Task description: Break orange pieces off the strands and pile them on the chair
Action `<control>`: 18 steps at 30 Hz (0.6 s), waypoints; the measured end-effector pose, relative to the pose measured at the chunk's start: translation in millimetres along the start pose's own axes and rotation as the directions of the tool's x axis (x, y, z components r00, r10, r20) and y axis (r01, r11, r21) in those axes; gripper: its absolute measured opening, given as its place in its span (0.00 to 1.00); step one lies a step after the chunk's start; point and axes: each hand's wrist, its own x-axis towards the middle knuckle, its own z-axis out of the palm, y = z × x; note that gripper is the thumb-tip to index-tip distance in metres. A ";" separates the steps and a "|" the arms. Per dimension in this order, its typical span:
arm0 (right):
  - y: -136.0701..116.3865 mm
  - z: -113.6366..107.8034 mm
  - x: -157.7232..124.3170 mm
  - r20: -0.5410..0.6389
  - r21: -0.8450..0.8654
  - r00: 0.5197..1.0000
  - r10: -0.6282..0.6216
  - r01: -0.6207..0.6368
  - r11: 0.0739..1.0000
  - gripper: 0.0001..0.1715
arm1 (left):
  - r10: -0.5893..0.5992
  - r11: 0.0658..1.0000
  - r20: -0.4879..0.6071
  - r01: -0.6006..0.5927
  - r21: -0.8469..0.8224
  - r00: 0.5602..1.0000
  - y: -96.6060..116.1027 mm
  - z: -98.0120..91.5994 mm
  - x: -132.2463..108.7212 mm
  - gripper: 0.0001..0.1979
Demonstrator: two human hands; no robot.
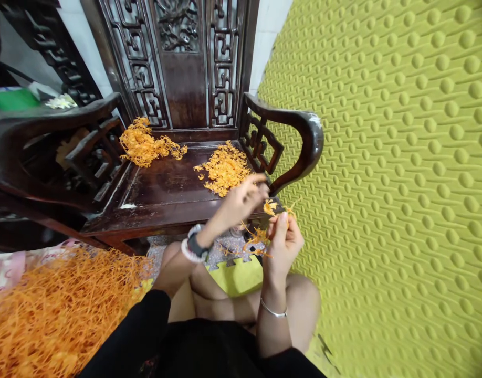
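A seated person's right hand (282, 244) is pinched shut on a thin orange plastic sprig with tangled strands (260, 236), held just in front of the dark carved wooden chair (166, 184). The left hand (244, 197), at 10 o'clock from the right, has its grip closed on the sprig's top. Two orange piles (225, 168) lie on the seat; a larger orange heap (55, 310) sits at 8 o'clock.

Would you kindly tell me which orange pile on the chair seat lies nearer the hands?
The right-hand pile, just beyond the left hand; the other sits back left.
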 end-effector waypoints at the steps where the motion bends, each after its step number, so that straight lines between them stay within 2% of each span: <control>1: 0.4 0.7 -3.5 0.008 -0.004 1.000 0.004 -0.004 1.000 0.19 | 0.032 0.999 0.004 -0.032 0.036 0.999 9.5 7.8 -16.4 0.20; 4: 2.1 4.7 -18.2 0.004 -0.065 1.000 -0.011 0.012 0.998 0.21 | 0.102 0.988 -0.221 -0.073 0.135 0.970 20.6 28.0 -47.0 0.17; 6: 3.1 9.5 -26.8 -0.024 -0.122 0.999 -0.048 0.045 0.991 0.23 | 0.099 0.994 -0.347 -0.079 0.071 0.933 18.6 37.4 -50.2 0.19; 8: 2.9 15.5 -31.3 -0.063 -0.148 0.994 -0.089 0.079 0.986 0.24 | 0.047 0.995 -0.364 -0.076 -0.065 0.930 15.9 44.8 -42.9 0.20; 11: -2.6 22.3 -34.3 -0.151 -0.126 0.977 -0.149 0.130 0.983 0.23 | -0.014 0.972 -0.328 -0.065 -0.227 0.945 12.0 49.9 -16.2 0.24; 13: -9.3 22.1 -39.4 -0.219 -0.108 0.951 -0.219 0.200 0.974 0.23 | -0.087 0.961 -0.361 -0.017 -0.275 0.928 2.9 43.6 11.5 0.27; 14: -12.7 20.4 -43.2 -0.231 -0.096 0.942 -0.243 0.226 0.969 0.23 | -0.158 0.958 -0.400 0.041 -0.285 0.903 -4.9 36.6 27.4 0.28; 16: -16.9 14.5 -49.9 -0.202 -0.077 0.947 -0.249 0.238 0.968 0.24 | -0.292 0.950 -0.465 0.197 -0.243 0.836 -25.3 16.7 59.4 0.30; 17: -17.1 11.0 -51.2 -0.152 -0.066 0.964 -0.219 0.211 0.975 0.24 | -0.311 0.950 -0.473 0.264 -0.165 0.824 -36.4 5.7 73.7 0.30; 18: -16.1 7.6 -50.1 -0.085 -0.050 0.983 -0.165 0.161 0.986 0.24 | -0.312 0.949 -0.443 0.294 -0.111 0.841 -46.9 -4.5 85.7 0.29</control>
